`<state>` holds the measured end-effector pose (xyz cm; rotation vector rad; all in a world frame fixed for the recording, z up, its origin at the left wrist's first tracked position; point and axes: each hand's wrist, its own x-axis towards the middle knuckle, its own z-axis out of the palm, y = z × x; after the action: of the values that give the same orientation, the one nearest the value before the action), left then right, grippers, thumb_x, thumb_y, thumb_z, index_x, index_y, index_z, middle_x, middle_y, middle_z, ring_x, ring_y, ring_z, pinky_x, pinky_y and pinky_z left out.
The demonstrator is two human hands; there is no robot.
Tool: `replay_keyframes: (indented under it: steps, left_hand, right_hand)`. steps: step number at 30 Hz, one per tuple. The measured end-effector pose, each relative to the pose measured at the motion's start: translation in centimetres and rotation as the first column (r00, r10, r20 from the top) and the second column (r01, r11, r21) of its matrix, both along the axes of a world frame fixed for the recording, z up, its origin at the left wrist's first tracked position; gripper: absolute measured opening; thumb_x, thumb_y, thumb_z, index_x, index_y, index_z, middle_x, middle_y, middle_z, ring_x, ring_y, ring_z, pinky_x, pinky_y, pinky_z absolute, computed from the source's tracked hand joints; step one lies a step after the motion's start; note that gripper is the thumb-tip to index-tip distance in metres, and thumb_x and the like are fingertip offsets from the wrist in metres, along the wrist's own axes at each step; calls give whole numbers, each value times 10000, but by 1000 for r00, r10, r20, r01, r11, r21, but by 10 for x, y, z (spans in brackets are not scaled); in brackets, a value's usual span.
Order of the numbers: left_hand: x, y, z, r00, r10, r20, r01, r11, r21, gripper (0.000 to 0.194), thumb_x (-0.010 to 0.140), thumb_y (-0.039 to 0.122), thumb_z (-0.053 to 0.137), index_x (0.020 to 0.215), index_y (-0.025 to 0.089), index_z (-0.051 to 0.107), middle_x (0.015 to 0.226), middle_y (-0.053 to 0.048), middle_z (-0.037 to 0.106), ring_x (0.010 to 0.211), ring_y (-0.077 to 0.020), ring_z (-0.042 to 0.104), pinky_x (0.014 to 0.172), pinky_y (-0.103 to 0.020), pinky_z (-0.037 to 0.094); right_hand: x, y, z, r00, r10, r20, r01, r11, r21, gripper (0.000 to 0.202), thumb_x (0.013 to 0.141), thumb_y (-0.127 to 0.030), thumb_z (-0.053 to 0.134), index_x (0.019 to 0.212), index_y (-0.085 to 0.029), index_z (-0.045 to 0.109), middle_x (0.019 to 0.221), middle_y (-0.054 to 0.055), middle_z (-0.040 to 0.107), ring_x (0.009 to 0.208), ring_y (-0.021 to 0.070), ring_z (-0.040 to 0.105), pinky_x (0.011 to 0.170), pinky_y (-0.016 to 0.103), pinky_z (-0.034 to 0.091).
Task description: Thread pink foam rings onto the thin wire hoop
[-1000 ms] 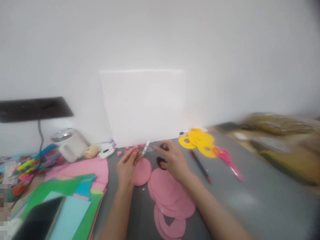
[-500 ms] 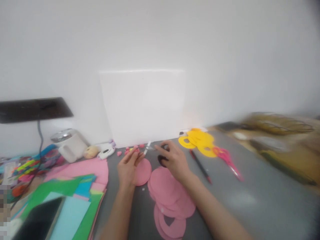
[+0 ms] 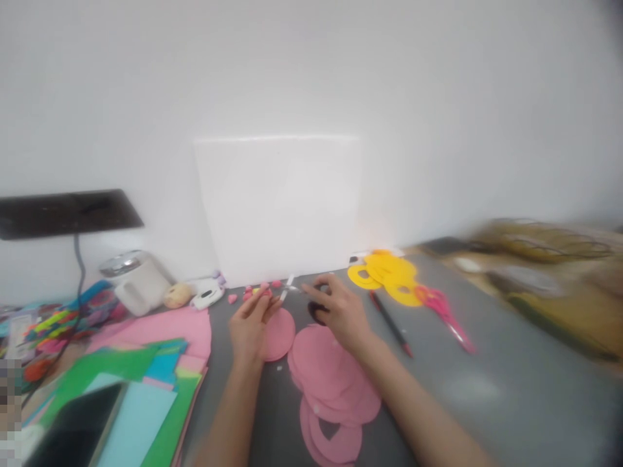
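A narrow white strip [image 3: 291, 281] is pinched between the fingertips of my left hand [image 3: 249, 327] and points up and away. My right hand [image 3: 341, 311] is closed around black-handled scissors [image 3: 318, 312]. Their blades reach left and lie at the strip; whether they are parted is too blurred to tell. Below my left fingers lies a pink paper disc [image 3: 281, 336]. Several overlapping pink discs and rings [image 3: 321, 363] lie between my forearms. Small pink pieces [image 3: 248, 292] sit behind my left fingers, partly hidden.
Yellow paper cut-outs [image 3: 389, 269], a dark pencil [image 3: 390, 324] and pink scissors [image 3: 448, 318] lie on the right. Coloured paper sheets [image 3: 146, 415], a dark flat device [image 3: 73, 431] and a white mug [image 3: 139, 285] occupy the left. A white board [image 3: 282, 207] leans against the wall.
The scissor blades now show more clearly against the white strip. Both hands have barely moved, and the things on the table lie as before.
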<state>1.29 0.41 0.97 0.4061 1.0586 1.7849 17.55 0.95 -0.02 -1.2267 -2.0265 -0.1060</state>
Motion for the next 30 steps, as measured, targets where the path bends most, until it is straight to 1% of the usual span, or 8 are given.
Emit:
replay_keyframes:
  steps: [7, 14, 16, 20, 23, 25, 27, 30]
  left_hand:
    - [-1, 1, -2, 1000, 5, -3, -5, 1000, 10, 94, 623, 2, 685, 667, 81, 705, 692, -62, 710, 552, -151, 658, 636, -298, 576]
    - [-1, 0, -1, 999, 14, -30, -13, 1000, 28, 119, 564, 48, 732, 676, 81, 705, 683, -59, 711, 546, -157, 656, 618, -298, 574]
    - [-1, 0, -3, 998, 7, -55, -4, 999, 43, 148, 551, 78, 748, 693, 90, 710, 663, -48, 709, 553, -162, 658, 630, -309, 575]
    - [-2, 1, -10, 990, 15, -139, -5, 997, 71, 219, 543, 149, 772, 748, 100, 716, 662, -41, 713, 571, -174, 664, 662, -341, 576]
    - [-3, 0, -13, 976, 1, -217, 17, 997, 79, 259, 570, 180, 761, 812, 99, 716, 632, -41, 709, 578, -186, 673, 683, -359, 572]
    - [-2, -1, -12, 962, -21, -271, 40, 997, 64, 250, 598, 179, 743, 834, 102, 717, 610, -43, 706, 574, -192, 676, 682, -359, 571]
    - [-1, -3, -11, 946, -50, -321, 64, 997, 33, 217, 616, 166, 728, 826, 113, 723, 599, -46, 703, 563, -197, 677, 661, -350, 571]
    - [1, -5, -9, 923, -82, -375, 83, 996, -12, 159, 618, 129, 718, 777, 129, 730, 595, -52, 701, 555, -206, 676, 613, -337, 569]
  right_hand:
    - [1, -1, 1, 999, 8, -31, -12, 993, -120, 428, 685, -43, 556, 1029, -280, 647, 991, 19, 596, 711, 126, 589, 596, 220, 428]
    - [0, 0, 1, 981, 43, -191, -99, 951, -294, 250, 700, -133, 633, 916, -255, 662, 928, 1, 587, 655, 109, 584, 604, 219, 437]
    - [0, 0, 0, 978, 41, -204, -103, 948, -302, 263, 672, -175, 673, 925, -241, 643, 951, 13, 573, 730, 134, 587, 644, 241, 449]
    - [1, 4, -5, 972, 88, -216, -147, 951, -274, 436, 527, -225, 774, 930, -202, 610, 1067, 69, 508, 953, 215, 547, 755, 311, 462]
    - [2, 8, -7, 963, 101, -250, -162, 958, -237, 393, 565, -212, 745, 932, -202, 605, 1051, 71, 509, 928, 210, 556, 762, 324, 463]
    - [6, 10, -9, 965, 30, -262, -87, 974, -211, 363, 598, -180, 714, 943, -201, 605, 1030, 71, 521, 905, 206, 565, 758, 324, 465]
    - [12, 13, -12, 970, -102, -223, 47, 970, -237, 371, 585, -126, 698, 941, -190, 614, 1017, 80, 530, 893, 213, 571, 749, 325, 467]
    - [22, 15, -17, 964, -256, -76, 214, 911, -352, 385, 536, -31, 659, 896, -166, 648, 961, 92, 563, 851, 222, 587, 736, 321, 466]
